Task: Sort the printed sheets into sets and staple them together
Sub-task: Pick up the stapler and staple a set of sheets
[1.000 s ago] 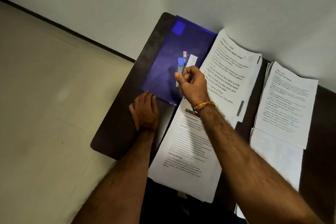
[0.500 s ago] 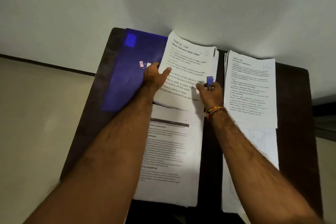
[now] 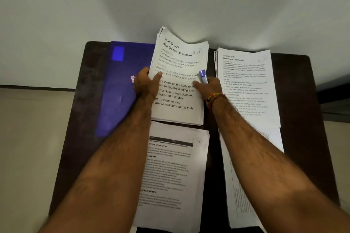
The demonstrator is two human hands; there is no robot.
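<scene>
While both hands clasp the far-centre stack (image 3: 180, 81) on the table (image 3: 295, 100), the left hand (image 3: 146, 86) pinches its left edge; the right hand (image 3: 208, 87), curled around a blue stapler (image 3: 203, 76), grips the right. Light, floppy sheets likely need squaring at the edges first.

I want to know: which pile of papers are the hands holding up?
The pile titled "Wipe balcony table clean"; both hands grip it, its far end lifted. The others lie flat.

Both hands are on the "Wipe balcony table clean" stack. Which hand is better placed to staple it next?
Right hand: it already holds the blue stapler at the stack's right edge, while the left hand grips the left edge.
</scene>
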